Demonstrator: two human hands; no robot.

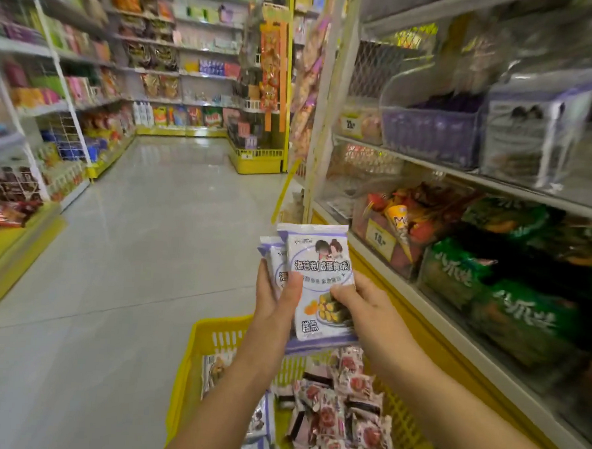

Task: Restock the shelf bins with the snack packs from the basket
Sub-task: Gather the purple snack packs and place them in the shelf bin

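Now, snack packs (320,260) tight in both grips, L hand (276,297) + R hand (364,308).

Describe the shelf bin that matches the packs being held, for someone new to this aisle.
On the right-hand shelving, look at the shelf above the green bags. The clear bin nearest the camera there holds white, purple-edged packs printed with two dark-haired heads, like the held packs; its neighbour to the left shows solid purple.
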